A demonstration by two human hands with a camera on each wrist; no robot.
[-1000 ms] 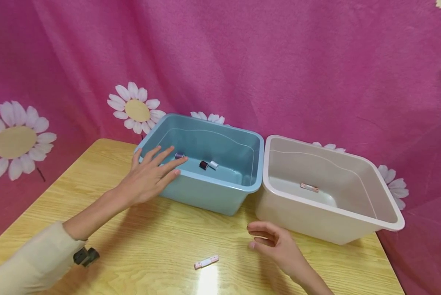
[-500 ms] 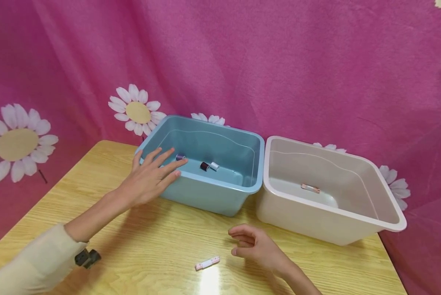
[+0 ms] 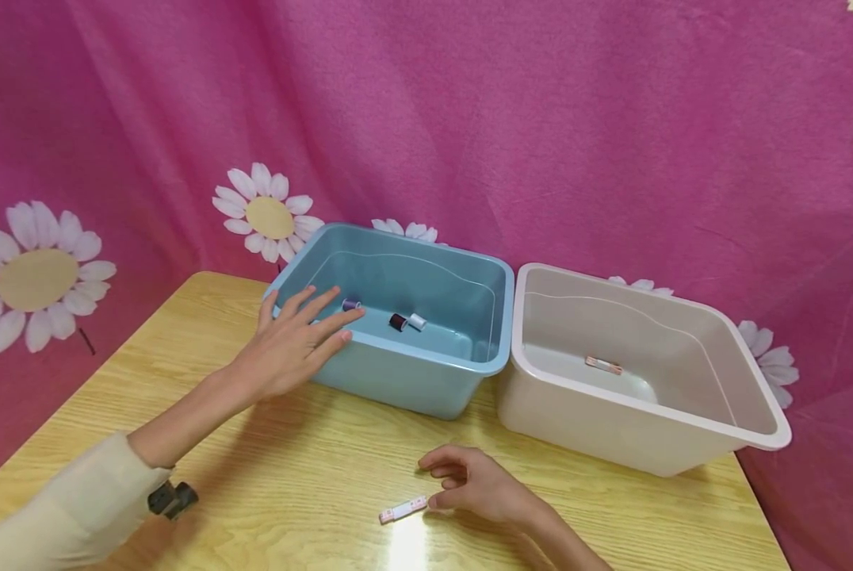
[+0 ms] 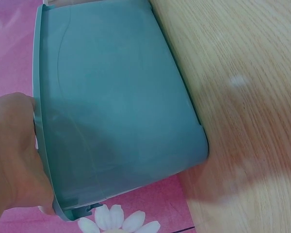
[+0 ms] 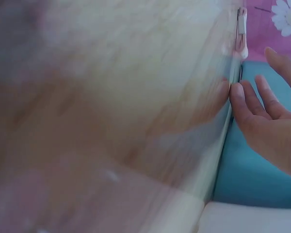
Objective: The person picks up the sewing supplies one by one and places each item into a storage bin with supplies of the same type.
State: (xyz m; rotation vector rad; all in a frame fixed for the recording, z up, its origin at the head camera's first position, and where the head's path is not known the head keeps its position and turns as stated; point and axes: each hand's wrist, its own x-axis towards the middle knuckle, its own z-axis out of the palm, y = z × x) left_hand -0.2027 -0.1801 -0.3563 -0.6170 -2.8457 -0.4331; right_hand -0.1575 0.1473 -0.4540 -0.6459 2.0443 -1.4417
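My left hand [image 3: 287, 349] lies with spread, straight fingers over the near-left rim of the blue plastic bin [image 3: 398, 381]; in the left wrist view it is beside that rim. Inside the bin lie a purple thread spool [image 3: 351, 304], a dark brown spool [image 3: 398, 322] and a white spool [image 3: 417, 321]. My right hand [image 3: 480, 488] is low over the table, fingers loosely bent, holding nothing. Its thumb is beside the right end of a small pink-and-white flat bundle with a white band [image 3: 403, 510], perhaps a folded tape measure. Whether they touch is unclear.
A beige bin [image 3: 612, 428] stands right of the blue one, with a similar banded bundle [image 3: 603, 365] on its floor. Both bins are on a wooden table [image 3: 312, 476]. Behind hangs a pink cloth [image 3: 541, 135] with daisies.
My right hand has moved left and slightly down across the table, from in front of the beige bin to the right end of the banded bundle. The left hand has stayed put.
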